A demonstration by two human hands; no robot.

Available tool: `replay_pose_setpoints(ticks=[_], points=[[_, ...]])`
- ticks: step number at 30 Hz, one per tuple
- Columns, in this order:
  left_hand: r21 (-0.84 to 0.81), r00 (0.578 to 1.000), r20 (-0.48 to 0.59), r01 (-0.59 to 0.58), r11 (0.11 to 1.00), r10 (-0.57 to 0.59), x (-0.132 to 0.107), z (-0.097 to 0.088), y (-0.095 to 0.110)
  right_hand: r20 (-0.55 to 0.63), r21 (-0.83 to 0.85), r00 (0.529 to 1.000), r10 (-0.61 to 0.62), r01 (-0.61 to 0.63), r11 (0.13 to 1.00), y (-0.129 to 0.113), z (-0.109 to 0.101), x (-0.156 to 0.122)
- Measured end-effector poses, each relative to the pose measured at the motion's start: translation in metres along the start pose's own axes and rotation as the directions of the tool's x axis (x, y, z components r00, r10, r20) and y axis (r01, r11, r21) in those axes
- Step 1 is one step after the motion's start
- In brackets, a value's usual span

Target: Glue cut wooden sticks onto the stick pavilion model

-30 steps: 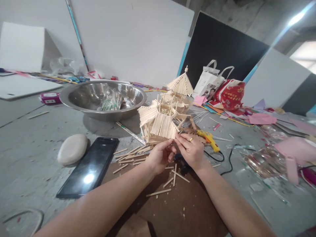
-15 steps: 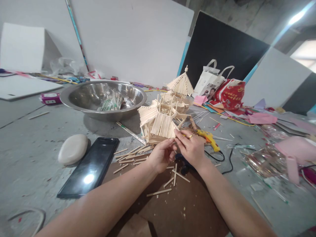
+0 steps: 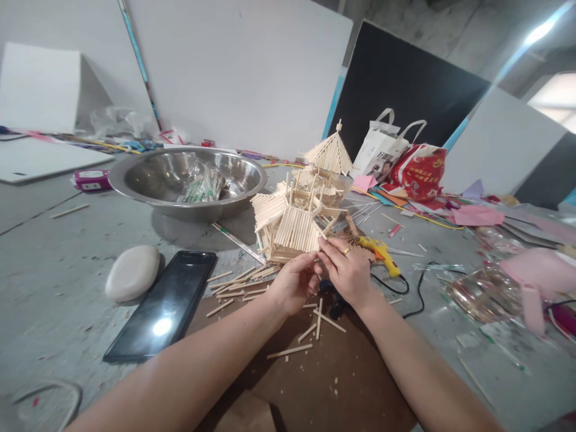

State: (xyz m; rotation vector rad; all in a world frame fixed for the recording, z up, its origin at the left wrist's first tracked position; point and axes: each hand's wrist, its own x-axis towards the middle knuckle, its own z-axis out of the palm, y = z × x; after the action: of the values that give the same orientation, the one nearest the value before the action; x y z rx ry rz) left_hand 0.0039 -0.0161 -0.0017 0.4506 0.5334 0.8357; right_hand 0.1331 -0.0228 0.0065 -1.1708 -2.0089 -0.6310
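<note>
A model pavilion built of thin wooden sticks (image 3: 297, 229) stands in front of me, its lower roof facing my hands. At that roof's lower right corner, my right hand (image 3: 348, 270) has thumb and fingers pinched on the end of a wooden stick (image 3: 320, 230) along the roof edge. Close beside it, the closed fingertips of my left hand (image 3: 294, 282) meet at the roof's bottom edge; what they grip is hidden. Loose wooden sticks (image 3: 243, 287) lie near my left wrist, and a yellow glue gun (image 3: 382, 252) rests right of my right hand.
A steel basin (image 3: 180, 207) with bagged sticks is at back left. A black phone (image 3: 164, 306) and a white oval object (image 3: 134, 273) lie at left. A second, peaked stick roof (image 3: 330, 153) rises behind. Bags (image 3: 418, 174), coloured paper and plastic litter the right side.
</note>
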Motion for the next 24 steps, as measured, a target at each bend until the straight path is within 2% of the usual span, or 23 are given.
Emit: replay_pose_setpoints(ticks=[17, 21, 24], points=[[0.002, 1.0, 0.001, 0.009, 1.0, -0.009, -0.0019, 0.0014, 0.0008, 0.007, 0.022, 1.0, 0.026, -0.026, 0.999, 0.0, -0.002, 0.0015], [0.005, 1.0, 0.008, 0.019, 1.0, -0.019, -0.0021, 0.0011, 0.0012, -0.005, 0.123, 0.999, 0.047, -0.046, 0.991, 0.0005, -0.0023, -0.0004], [0.019, 0.999, 0.015, 0.032, 0.999, -0.032, -0.0017, -0.0005, 0.0007, -0.002, 0.234, 0.987, 0.159, -0.154, 0.96, -0.0004, -0.0038, 0.0008]])
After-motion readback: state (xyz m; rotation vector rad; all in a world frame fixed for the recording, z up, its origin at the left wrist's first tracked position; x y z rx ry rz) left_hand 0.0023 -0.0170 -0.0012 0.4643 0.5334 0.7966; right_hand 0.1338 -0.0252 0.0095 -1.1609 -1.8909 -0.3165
